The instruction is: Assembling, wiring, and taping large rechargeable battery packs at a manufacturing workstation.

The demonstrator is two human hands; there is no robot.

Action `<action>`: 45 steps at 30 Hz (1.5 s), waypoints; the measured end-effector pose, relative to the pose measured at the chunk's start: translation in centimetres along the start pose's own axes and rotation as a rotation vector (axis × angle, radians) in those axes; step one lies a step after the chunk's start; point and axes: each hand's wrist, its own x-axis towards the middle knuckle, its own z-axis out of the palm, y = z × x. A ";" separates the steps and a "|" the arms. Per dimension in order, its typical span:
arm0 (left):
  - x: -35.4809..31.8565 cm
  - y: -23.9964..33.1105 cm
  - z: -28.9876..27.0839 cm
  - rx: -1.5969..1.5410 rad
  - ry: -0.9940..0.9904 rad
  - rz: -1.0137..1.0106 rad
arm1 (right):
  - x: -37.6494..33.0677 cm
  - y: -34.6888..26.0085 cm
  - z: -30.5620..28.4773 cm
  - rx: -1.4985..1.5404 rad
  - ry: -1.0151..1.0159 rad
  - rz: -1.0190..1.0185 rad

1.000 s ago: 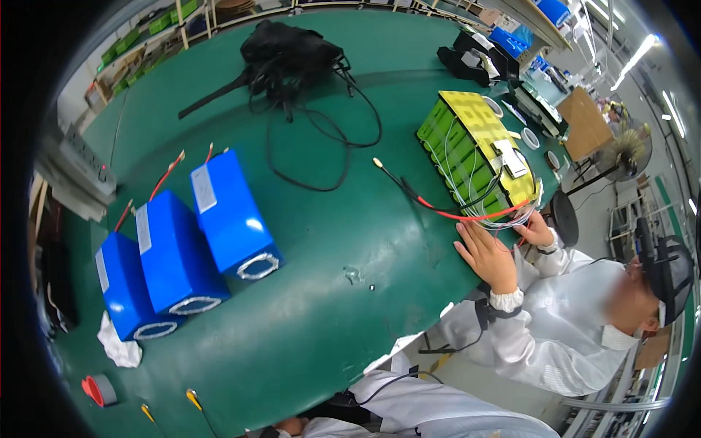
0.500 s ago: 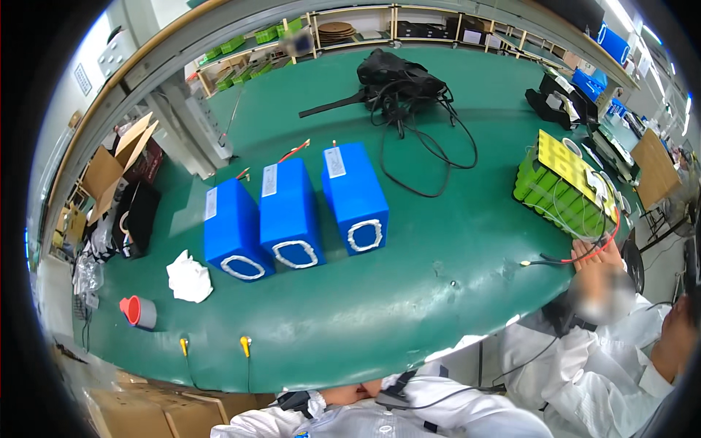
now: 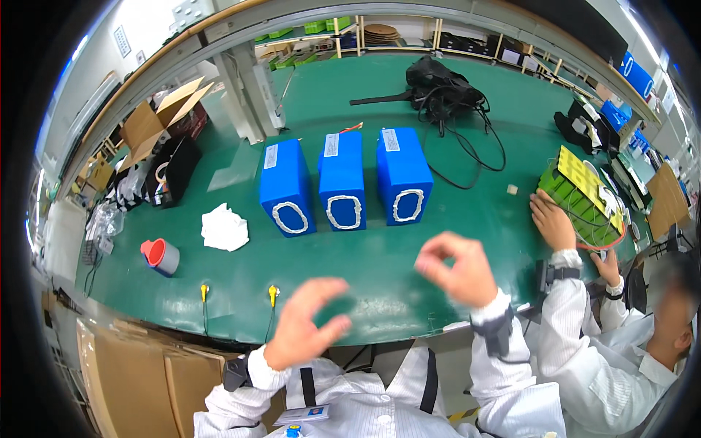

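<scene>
My left hand [image 3: 305, 321] hovers over the near edge of the green table [image 3: 409, 292], fingers spread and curved, holding nothing. My right hand [image 3: 456, 269] is raised above the table with thumb and forefinger pinched together; nothing shows between them. Three blue wrapped battery packs [image 3: 286, 186] [image 3: 342, 179] [image 3: 402, 174] lie side by side beyond both hands, their white-ringed ends facing me. Neither hand touches them.
A co-worker at the right rests a hand [image 3: 553, 221] on a green and yellow cell pack [image 3: 580, 193]. A crumpled white cloth [image 3: 224, 228], a red-and-grey tape roll [image 3: 161, 255], two yellow plugs [image 3: 272, 293], a black cable bundle [image 3: 439, 87] and open cardboard boxes [image 3: 157, 120] are around.
The view has swung left, bringing the blue packs to the centre. Both my hands have risen into view above the table's near edge. The co-worker's hand stays on the green pack.
</scene>
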 end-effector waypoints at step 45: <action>15.1 -17.5 -21.4 0.357 0.683 -0.576 | 25.7 -7.6 20.5 -0.509 0.066 0.049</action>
